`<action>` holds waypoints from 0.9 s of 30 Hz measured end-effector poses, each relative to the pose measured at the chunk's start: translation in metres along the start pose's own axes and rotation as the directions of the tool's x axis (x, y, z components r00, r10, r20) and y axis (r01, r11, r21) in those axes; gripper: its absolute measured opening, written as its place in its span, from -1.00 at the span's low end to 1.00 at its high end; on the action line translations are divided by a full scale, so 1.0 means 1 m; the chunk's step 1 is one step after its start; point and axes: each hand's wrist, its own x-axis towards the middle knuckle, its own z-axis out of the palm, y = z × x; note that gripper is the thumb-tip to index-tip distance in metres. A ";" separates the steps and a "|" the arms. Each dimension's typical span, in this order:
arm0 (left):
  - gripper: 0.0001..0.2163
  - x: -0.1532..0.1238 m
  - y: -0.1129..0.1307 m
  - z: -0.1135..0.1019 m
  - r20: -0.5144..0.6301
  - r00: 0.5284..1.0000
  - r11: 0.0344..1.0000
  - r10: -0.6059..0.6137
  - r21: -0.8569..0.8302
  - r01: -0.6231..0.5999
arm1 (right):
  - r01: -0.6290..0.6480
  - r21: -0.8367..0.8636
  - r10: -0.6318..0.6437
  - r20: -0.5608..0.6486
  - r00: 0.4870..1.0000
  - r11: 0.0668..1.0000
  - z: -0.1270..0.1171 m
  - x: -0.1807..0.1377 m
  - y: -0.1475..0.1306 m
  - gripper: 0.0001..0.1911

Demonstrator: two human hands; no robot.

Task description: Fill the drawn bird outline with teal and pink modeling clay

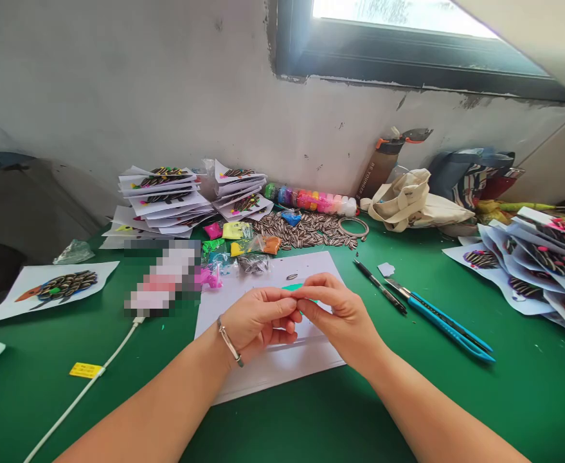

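My left hand (261,320), with a silver bangle at the wrist, meets my right hand (344,316) over a stack of white paper (263,376). Both hands are closed, thumbs and fingertips pinched together at one spot. Whatever lies between the fingertips is too small and hidden to make out. A teal patch (292,287) shows just behind the fingers; I cannot tell if it lies on the paper or is held. One striped sunflower seed (292,276) rests on the paper beyond my hands.
Small bags of coloured clay (236,230) and a heap of sunflower seeds (306,231) lie behind the paper. To the right are a black pen (380,286) and blue tweezers (448,325). Seed pictures (166,193) are stacked left, others (528,270) right. A white cable (87,382) crosses the left.
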 end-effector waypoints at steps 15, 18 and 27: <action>-0.82 -0.002 0.001 -0.001 0.046 0.999 1.000 -0.016 0.019 0.015 | 0.057 -0.023 -0.056 0.051 0.997 0.998 -0.006 0.002 -0.001 -0.88; -0.76 -0.002 0.001 -0.001 0.016 1.000 1.000 -0.004 0.030 0.004 | 0.024 -0.081 -0.027 -0.033 0.999 0.996 -0.011 0.003 0.000 -0.83; -0.78 0.000 0.005 -0.005 -0.078 0.995 0.997 0.066 0.031 -0.064 | -0.195 0.004 0.195 -0.030 0.980 0.981 -0.021 0.004 0.001 -0.79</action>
